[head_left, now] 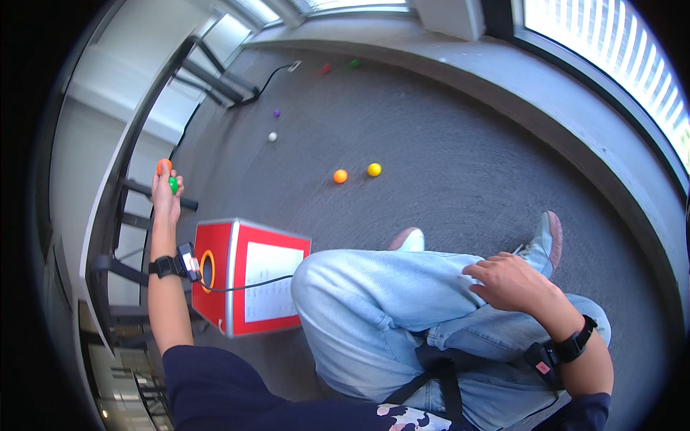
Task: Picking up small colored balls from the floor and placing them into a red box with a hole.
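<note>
My left hand (168, 188) is stretched out at the far left, closed around two small balls. An orange ball (164, 167) sits at the thumb tip, and a green ball (173, 185) shows between the fingers. Below that hand, beside my left forearm, stands a red box (270, 237) with a round yellow-rimmed hole and a white sheet on one side. My right hand (512, 281) lies over my lower leg with its fingers loosely stretched, holding nothing. On the grey floor ahead, another orange ball (341, 177) and a yellow ball (374, 169) lie close together.
Farther off on the floor lie a white ball (272, 136), a purple ball (277, 113), a red ball (325, 69) and a green ball. A table with dark legs (208, 79) runs along the left. A black cable ends at a socket (294, 66).
</note>
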`<state>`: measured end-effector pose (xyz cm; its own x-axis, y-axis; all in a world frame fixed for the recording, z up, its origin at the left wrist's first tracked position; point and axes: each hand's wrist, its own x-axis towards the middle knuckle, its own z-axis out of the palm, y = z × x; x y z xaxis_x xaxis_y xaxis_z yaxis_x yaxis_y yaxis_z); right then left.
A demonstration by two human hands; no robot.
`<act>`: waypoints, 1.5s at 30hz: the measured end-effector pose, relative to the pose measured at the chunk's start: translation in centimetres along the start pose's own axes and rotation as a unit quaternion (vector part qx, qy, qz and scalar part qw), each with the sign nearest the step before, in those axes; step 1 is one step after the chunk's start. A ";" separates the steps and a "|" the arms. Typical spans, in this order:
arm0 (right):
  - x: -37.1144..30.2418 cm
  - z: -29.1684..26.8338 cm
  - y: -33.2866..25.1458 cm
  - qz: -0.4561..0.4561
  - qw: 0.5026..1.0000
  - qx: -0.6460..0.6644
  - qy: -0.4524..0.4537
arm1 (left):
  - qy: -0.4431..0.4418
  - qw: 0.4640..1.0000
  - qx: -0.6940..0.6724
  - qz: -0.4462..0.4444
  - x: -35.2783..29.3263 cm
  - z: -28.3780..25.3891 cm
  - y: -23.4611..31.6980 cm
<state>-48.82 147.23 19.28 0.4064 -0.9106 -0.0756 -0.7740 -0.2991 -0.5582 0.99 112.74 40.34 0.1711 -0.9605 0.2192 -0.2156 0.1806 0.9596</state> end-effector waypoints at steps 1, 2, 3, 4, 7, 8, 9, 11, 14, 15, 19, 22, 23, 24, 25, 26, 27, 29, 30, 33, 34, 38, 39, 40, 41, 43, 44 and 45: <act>0.2 -0.7 -0.5 0.024 0.999 0.001 -0.036 | 0.013 0.999 0.034 0.010 -2.3 -1.0 0.3; 0.3 -0.7 -0.6 0.012 0.999 0.000 -0.046 | 0.026 0.997 0.067 0.019 -4.1 -2.6 0.2; 0.4 -0.7 -0.7 0.021 0.998 -0.005 -0.055 | 0.020 0.995 0.090 0.028 -5.2 -5.3 -0.3; 0.7 -0.4 -0.7 0.029 0.997 -0.007 -0.066 | 0.034 0.995 0.091 0.019 -6.4 -7.4 -0.4; 1.8 -0.5 -1.1 0.023 0.998 0.014 -0.056 | 0.106 0.979 0.169 0.033 -8.1 -15.6 -0.3; 1.9 -0.4 -1.1 0.039 0.998 0.020 -0.042 | 0.096 0.972 0.211 0.043 -8.5 -17.8 -0.1; 1.9 -0.4 -1.2 0.054 0.997 0.023 -0.049 | 0.073 0.975 0.209 0.024 -9.0 -19.0 -0.2; 1.2 -1.0 -1.5 0.079 0.995 0.033 -0.054 | 0.041 0.969 0.242 -0.005 -10.7 -18.5 1.0; 1.6 -0.6 -2.0 0.096 0.993 0.026 -0.071 | -0.037 0.950 0.297 -0.084 -13.4 -15.0 -1.9; 1.8 -0.1 -1.8 0.072 0.995 0.020 -0.060 | -0.066 0.934 0.342 -0.085 -13.8 -15.2 -3.2; 1.9 -0.2 -2.3 0.098 0.991 0.047 -0.080 | -0.076 0.847 0.525 -0.031 -14.3 -15.5 -8.6; 1.4 0.1 -2.1 0.108 0.991 0.044 -0.059 | -0.072 0.777 0.623 -0.061 -14.1 -14.4 -8.8; 1.3 0.0 -2.0 0.113 0.991 0.044 -0.058 | -0.082 0.752 0.645 -0.105 -14.1 -13.9 -8.8; 1.3 -0.1 -2.1 0.111 0.991 0.041 -0.061 | -0.087 0.753 0.644 -0.103 -14.0 -13.6 -8.9; 1.3 -0.2 -2.1 0.110 0.991 0.038 -0.065 | -0.086 0.750 0.648 -0.100 -13.9 -13.3 -9.0; 1.3 -0.2 -2.1 0.115 0.991 0.038 -0.063 | -0.085 0.747 0.652 -0.097 -13.7 -13.1 -9.2; 1.3 -0.1 -2.0 0.112 0.991 0.041 -0.066 | -0.087 0.746 0.653 -0.096 -13.8 -13.1 -9.2; 1.3 0.0 -1.9 0.112 0.990 0.046 -0.069 | -0.094 0.746 0.658 -0.045 -13.8 -13.5 -9.6; 1.4 -0.1 -2.1 0.121 0.989 0.042 -0.080 | -0.096 0.746 0.657 -0.044 -13.8 -13.6 -9.8; 1.4 -0.2 -2.0 0.124 0.988 0.041 -0.085 | -0.094 0.748 0.657 -0.016 -13.6 -13.9 -10.5; 1.4 -0.2 -1.9 0.117 0.989 0.043 -0.081 | -0.099 0.757 0.645 -0.017 -13.5 -14.1 -10.7; 1.1 -0.2 -1.9 0.113 0.990 0.040 -0.077 | -0.138 0.776 0.611 -0.077 -13.0 -14.4 -10.6; 1.1 -0.1 -1.8 0.109 0.990 0.040 -0.076 | -0.140 0.775 0.611 -0.075 -12.9 -14.6 -10.7; 1.1 0.1 -1.7 0.104 0.991 0.041 -0.075 | -0.142 0.772 0.615 -0.070 -12.9 -15.0 -11.0; 1.1 0.1 -1.6 0.106 0.991 0.042 -0.075 | -0.144 0.769 0.619 -0.066 -12.9 -15.3 -11.3; 1.2 0.3 -1.6 0.095 0.991 0.051 -0.077 | -0.148 0.762 0.628 -0.061 -12.7 -16.2 -11.4; 1.2 0.4 -1.6 0.096 0.991 0.054 -0.076 | -0.150 0.755 0.636 -0.058 -12.7 -16.5 -11.4; 1.1 0.2 -1.7 0.096 0.991 0.047 -0.075 | -0.152 0.757 0.633 -0.055 -12.6 -16.3 -11.5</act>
<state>-46.95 146.80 20.02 0.3294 -0.8931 -0.3063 -0.7981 -0.0901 -0.5957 16.95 126.16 29.40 0.0673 -0.9940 -0.0862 -0.9977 -0.0665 -0.0121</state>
